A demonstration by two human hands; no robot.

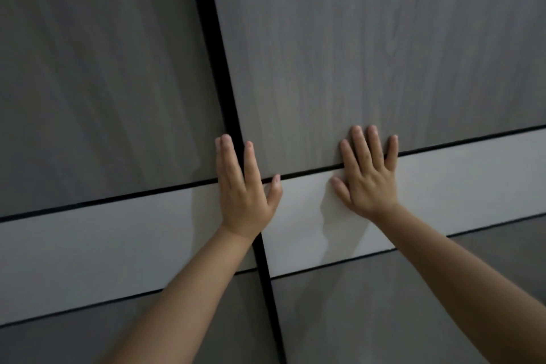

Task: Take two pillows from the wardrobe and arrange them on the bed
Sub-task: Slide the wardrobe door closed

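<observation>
The wardrobe fills the view: grey wood-grain doors crossed by a pale horizontal band. The right door [354, 53] and the left door [88, 68] meet at a black vertical gap [227, 97]. My left hand [242, 189] lies flat across that gap, fingers spread, at the band's upper edge. My right hand [369, 174] presses flat on the right door, fingers apart, over the dark line above the pale band [458, 186]. Neither hand holds anything. The doors are shut, so no pillows and no bed are visible.
Only the wardrobe front shows, very close. Both bare forearms reach up from the bottom of the view.
</observation>
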